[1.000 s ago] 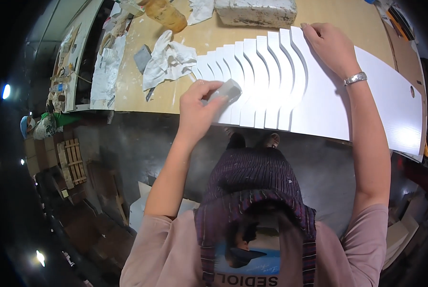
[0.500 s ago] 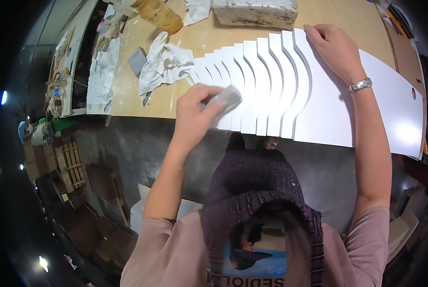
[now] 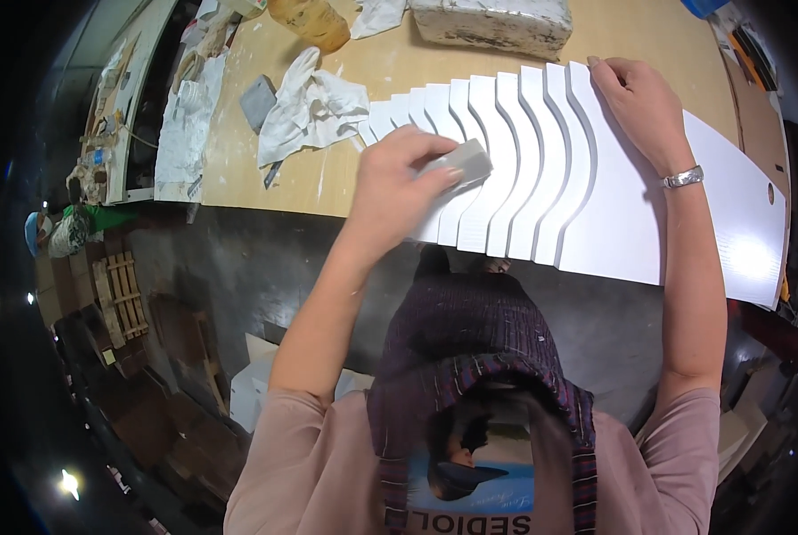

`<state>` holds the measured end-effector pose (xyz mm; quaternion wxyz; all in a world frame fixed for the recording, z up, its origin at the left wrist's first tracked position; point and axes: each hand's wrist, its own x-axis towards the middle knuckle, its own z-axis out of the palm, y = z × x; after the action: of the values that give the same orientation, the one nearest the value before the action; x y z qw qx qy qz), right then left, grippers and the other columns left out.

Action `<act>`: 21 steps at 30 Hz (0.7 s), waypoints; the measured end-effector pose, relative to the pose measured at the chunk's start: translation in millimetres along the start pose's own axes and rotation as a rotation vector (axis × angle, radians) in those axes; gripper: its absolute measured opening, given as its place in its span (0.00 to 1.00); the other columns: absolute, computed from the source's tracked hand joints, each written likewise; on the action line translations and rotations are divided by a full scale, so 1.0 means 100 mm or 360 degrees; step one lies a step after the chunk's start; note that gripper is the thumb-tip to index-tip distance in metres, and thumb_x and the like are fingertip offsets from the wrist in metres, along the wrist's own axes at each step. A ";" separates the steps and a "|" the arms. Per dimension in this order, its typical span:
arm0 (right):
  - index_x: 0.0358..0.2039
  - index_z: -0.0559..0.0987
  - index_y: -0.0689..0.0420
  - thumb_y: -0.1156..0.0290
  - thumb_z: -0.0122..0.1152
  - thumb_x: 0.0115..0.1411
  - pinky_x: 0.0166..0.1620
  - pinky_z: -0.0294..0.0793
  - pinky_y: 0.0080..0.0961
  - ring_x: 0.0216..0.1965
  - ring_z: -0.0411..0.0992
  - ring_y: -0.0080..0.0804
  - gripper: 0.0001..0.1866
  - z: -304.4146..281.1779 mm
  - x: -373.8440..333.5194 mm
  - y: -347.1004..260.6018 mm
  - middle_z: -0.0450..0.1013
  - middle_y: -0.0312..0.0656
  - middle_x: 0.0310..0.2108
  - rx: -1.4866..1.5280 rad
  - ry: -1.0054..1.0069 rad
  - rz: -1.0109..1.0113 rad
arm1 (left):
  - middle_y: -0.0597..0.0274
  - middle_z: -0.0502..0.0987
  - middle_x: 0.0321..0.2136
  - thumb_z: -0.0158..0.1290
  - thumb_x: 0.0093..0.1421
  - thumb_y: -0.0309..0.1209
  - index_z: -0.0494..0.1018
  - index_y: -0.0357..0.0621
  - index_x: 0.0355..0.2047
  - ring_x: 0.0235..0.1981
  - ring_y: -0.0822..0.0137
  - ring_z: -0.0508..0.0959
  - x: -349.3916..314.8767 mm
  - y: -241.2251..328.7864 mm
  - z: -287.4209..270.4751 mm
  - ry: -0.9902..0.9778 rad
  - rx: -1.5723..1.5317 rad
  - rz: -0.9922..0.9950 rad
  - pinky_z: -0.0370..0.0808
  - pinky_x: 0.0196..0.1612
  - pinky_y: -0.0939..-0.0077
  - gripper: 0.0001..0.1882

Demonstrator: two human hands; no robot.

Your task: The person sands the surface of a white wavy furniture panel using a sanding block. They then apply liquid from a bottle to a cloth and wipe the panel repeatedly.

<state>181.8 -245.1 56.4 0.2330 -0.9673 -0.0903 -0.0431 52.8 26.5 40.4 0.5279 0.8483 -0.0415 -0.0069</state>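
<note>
My left hand is closed round a small grey sanding block, over the curved edges of several overlapping white panels. Fanned out in steps, these have wavy left edges. Bent fingers of my right hand grip the far edge of the top white panel, and the right wrist lies above its surface. Whether the block presses on a panel edge or hovers just over it, I cannot tell.
Left of the panels lie a crumpled white cloth and a grey block on the wooden table. Behind them are an amber plastic container and a paint-stained wrapped block. A wooden pallet stands on the left.
My left hand has moved right across the panels with the sanding block. My right hand keeps its place at the top panel's far edge, while the view has shifted slightly.
</note>
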 end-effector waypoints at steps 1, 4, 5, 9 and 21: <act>0.26 0.83 0.60 0.50 0.48 0.65 0.27 0.66 0.32 0.16 0.66 0.34 0.26 -0.02 0.01 0.00 0.68 0.40 0.12 -0.0001 -0.0004 -0.0009 | 0.62 0.76 0.28 0.60 0.51 0.23 0.79 0.34 0.38 0.31 0.71 0.74 0.02 0.00 0.03 0.0003 -0.0007 0.0051 0.71 0.38 0.77 0.13; 0.30 0.84 0.60 0.50 0.48 0.65 0.28 0.68 0.31 0.17 0.67 0.34 0.26 -0.04 0.01 0.04 0.69 0.39 0.13 -0.0113 -0.0148 0.0100 | 0.58 0.76 0.27 0.60 0.50 0.24 0.80 0.35 0.36 0.29 0.65 0.75 -0.14 0.04 -0.07 -0.0136 0.0129 0.0021 0.72 0.36 0.73 0.12; 0.31 0.85 0.59 0.50 0.48 0.65 0.28 0.68 0.31 0.17 0.68 0.34 0.26 -0.02 -0.01 0.05 0.70 0.40 0.13 -0.0070 -0.0052 0.0055 | 0.55 0.76 0.27 0.60 0.49 0.25 0.80 0.36 0.35 0.28 0.60 0.76 -0.22 0.03 -0.14 -0.0229 0.0174 -0.0025 0.73 0.35 0.69 0.11; 0.32 0.85 0.60 0.49 0.48 0.65 0.29 0.69 0.31 0.19 0.69 0.32 0.27 -0.09 -0.01 -0.01 0.71 0.40 0.15 -0.0083 -0.0154 0.0119 | 0.60 0.77 0.28 0.61 0.50 0.24 0.80 0.34 0.37 0.30 0.70 0.74 -0.21 -0.02 -0.17 -0.0115 0.0031 -0.0050 0.71 0.37 0.76 0.13; 0.38 0.85 0.60 0.50 0.49 0.64 0.33 0.72 0.31 0.23 0.74 0.35 0.26 -0.08 0.00 -0.02 0.76 0.42 0.19 -0.0026 -0.0135 0.0138 | 0.62 0.78 0.29 0.61 0.51 0.26 0.80 0.33 0.36 0.32 0.72 0.76 -0.08 -0.06 -0.14 -0.0053 -0.0019 -0.0030 0.73 0.39 0.76 0.12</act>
<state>180.9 -246.8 64.1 0.2228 -0.9731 -0.0576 0.0073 46.0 41.9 41.0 0.5321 0.8452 -0.0421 -0.0263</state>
